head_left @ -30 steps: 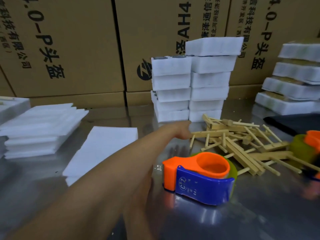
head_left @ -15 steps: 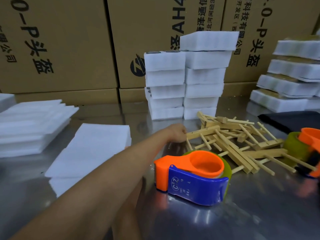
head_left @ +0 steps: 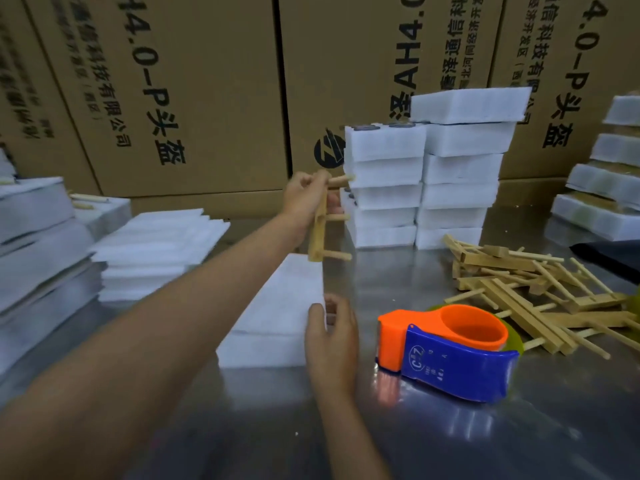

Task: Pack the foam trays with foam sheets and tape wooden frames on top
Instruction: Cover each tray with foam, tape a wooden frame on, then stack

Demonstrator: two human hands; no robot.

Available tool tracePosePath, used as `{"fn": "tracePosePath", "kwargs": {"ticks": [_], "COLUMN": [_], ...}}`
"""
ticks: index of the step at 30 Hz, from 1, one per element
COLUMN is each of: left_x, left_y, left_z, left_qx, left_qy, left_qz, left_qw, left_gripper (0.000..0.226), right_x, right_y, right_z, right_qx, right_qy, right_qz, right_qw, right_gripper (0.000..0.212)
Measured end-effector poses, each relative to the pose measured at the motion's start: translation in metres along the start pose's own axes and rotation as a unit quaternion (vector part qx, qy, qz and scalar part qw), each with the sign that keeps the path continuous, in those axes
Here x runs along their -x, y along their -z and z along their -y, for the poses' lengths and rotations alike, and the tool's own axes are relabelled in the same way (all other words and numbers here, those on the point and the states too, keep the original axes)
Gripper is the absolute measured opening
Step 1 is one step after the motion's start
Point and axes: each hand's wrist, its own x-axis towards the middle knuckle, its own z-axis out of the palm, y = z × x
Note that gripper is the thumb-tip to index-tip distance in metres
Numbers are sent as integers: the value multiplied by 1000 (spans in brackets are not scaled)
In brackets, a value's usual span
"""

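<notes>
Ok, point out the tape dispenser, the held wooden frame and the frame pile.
tape dispenser (head_left: 460,367), head view, blue side panel
wooden frame (head_left: 318,233), head view, long bar below the fingers
frame pile (head_left: 530,289), head view, middle of heap

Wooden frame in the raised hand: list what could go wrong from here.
1. The left hand grips the wooden frame by its top end only, so it may swing or slip.
2. Its pegs point toward the stacked foam trays close by; a sweep could topple the stack.
3. The right hand merely touches the foam sheets, which may slide.
</notes>
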Motion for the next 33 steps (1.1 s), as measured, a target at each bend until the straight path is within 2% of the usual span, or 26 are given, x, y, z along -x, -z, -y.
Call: {"fn": "tracePosePath", "kwargs": {"ticks": [2,4,6,8,10,13,16,17,23,28,33], "left_x": [-2,-1,4,12,21,30,40,45,60,60,57], "left_y": [28,54,77,96,109,118,119,117,112,108,99], "left_z": [-10,-12,-7,-1,7,19,31,35,54,58,63], "left_qx": [-37,-131,-178,-184,-181,-278,-361,-384,-441,-513,-528], "left_qy": [32,84,150,207,232,186,155,146,113,81,63], "left_qz": [-49,-59,-22,19,47,52,44,47,69,62,89], "left_qw": [998,986,972,961,955,941,918,911,888,852,843], "left_gripper": [20,28,31,25,20,6,56,62,56,56,53], "right_x": [1,1,1,2,1,1,2,2,2,1,0], "right_y": [0,0,0,0,-1,-1,-2,-2,-2,-2,-2], "right_z": [2,1,-1,-3,-3,-3,-1,-1,-1,-2,-1], "right_qx": [3,8,7,12,23,33,32,32,39,48,50], "right_qy": [1,-3,-8,-8,-10,-11,-18,-20,-19,-8,-2], "right_qz": [-2,-2,0,0,2,4,3,4,3,0,0], "right_qw": [1000,1000,1000,1000,1000,999,999,999,999,999,999], "right_gripper": [17,16,17,23,23,28,39,41,35,19,16]}}
